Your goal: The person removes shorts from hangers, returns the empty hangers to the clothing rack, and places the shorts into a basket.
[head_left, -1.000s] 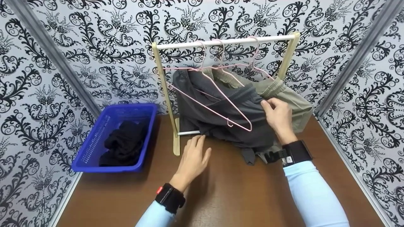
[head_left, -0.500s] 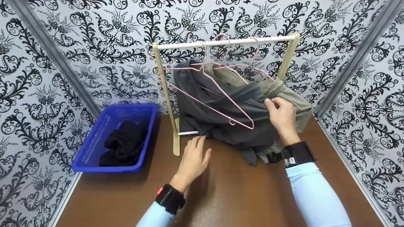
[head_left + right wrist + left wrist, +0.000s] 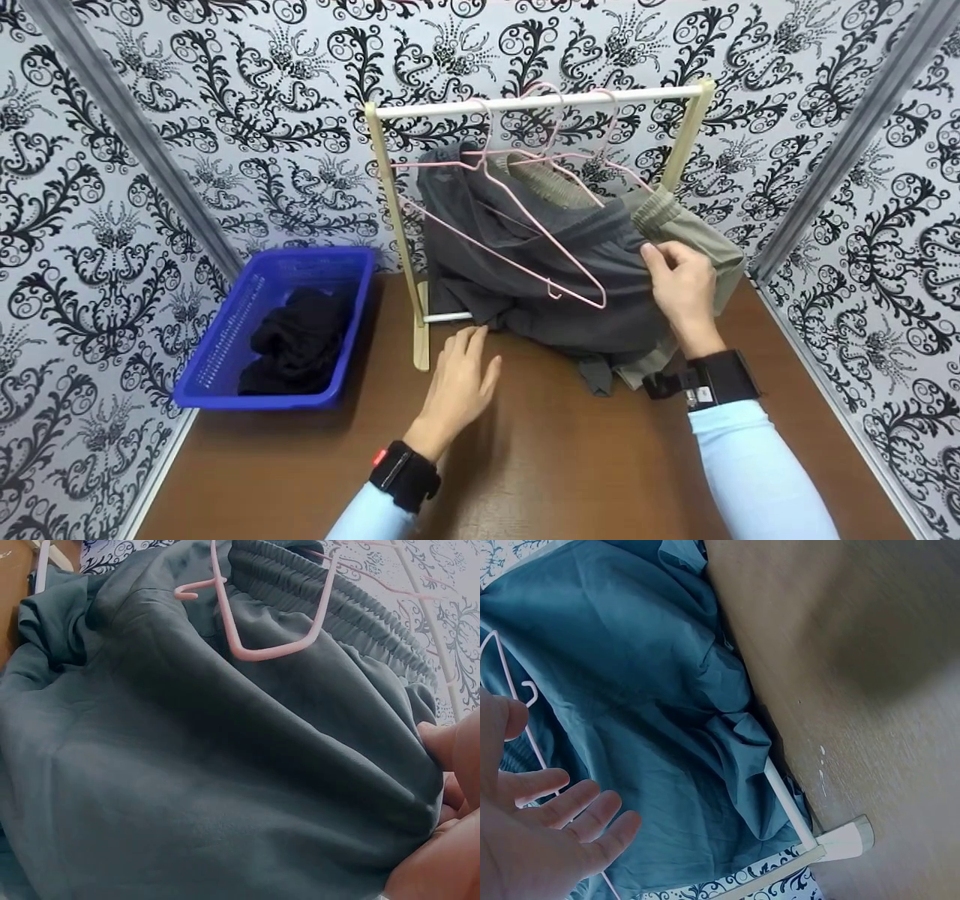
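My right hand (image 3: 684, 289) pinches the side edge of a dark grey garment (image 3: 547, 315) with a gathered elastic waistband (image 3: 360, 615). In the right wrist view, the thumb and fingers (image 3: 431, 866) clasp the bunched cloth. The garment hangs on the rack, with a bare-looking pink hanger (image 3: 525, 214) in front of it. Behind, a second pink hanger (image 3: 577, 180) has its hook at the bar. My left hand (image 3: 457, 382) is relaxed, fingertips close to the garment's lower edge; the left wrist view shows its fingers (image 3: 570, 802) spread, holding nothing.
A clothes rack with a white top bar (image 3: 435, 109) and pale wooden left post (image 3: 397, 217) stands at the back. Khaki shorts (image 3: 697, 232) hang at its right. A blue basket (image 3: 255, 401) on the left holds crumpled black cloth (image 3: 296, 337). Patterned walls enclose the brown tabletop (image 3: 540, 465).
My right hand has drawn the grey garment's edge to the right. The second hanger's hook has shifted right along the bar. My left hand has stayed in place.
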Action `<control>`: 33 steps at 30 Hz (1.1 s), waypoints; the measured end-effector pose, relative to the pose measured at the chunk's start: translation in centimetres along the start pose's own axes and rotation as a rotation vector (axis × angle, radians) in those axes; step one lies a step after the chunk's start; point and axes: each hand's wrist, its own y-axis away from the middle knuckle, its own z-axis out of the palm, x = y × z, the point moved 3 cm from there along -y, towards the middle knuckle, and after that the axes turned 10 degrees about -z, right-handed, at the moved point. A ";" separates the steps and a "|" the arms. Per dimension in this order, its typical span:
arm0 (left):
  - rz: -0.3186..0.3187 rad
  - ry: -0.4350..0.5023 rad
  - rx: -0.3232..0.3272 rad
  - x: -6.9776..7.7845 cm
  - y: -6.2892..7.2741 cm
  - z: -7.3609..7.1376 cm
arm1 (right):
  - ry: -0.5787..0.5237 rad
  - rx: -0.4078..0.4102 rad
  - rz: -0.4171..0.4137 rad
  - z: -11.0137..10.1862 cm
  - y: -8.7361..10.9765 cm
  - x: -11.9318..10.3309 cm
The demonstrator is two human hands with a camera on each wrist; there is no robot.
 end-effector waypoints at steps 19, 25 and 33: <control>-0.010 0.007 0.007 -0.1 0.3 0.0 | -0.016 0.014 0.015 -0.1 1.7 1.8; -0.026 0.005 -0.005 -0.2 0.4 0.1 | -0.013 0.021 0.025 -0.2 2.2 2.3; -0.034 0.014 -0.008 -0.5 0.7 0.2 | -0.017 -0.008 0.034 0.0 3.4 3.4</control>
